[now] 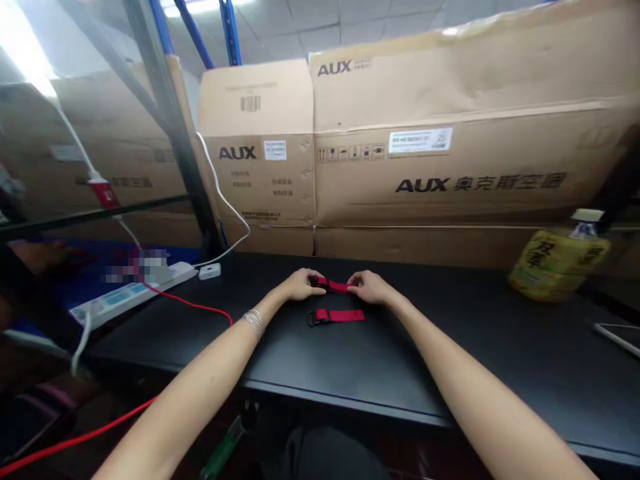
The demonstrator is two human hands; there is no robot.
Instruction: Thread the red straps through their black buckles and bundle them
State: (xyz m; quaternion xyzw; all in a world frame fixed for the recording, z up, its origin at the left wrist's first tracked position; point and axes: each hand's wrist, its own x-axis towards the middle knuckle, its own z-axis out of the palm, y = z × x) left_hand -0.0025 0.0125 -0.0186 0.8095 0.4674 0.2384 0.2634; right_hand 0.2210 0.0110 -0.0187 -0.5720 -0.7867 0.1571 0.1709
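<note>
A short red strap (338,287) with black hardware stretches between my two hands, just above or on the dark tabletop. My left hand (301,285) pinches its left end, where a black buckle partly shows between the fingers. At the strap's right end, the fingers of my right hand (371,287) are closed on it. A second red strap (346,315) lies flat on the table closer to me, parallel to the first. Its black buckle (318,317) and ring face left, and neither hand touches it.
Large AUX cardboard boxes (360,180) stand along the table's back. To the right is a yellow-labelled bottle (557,260). A white power strip (127,297), a small white adapter (209,271) and a red cable (195,305) are on the left. Part of another person's hand (43,255) shows at far left.
</note>
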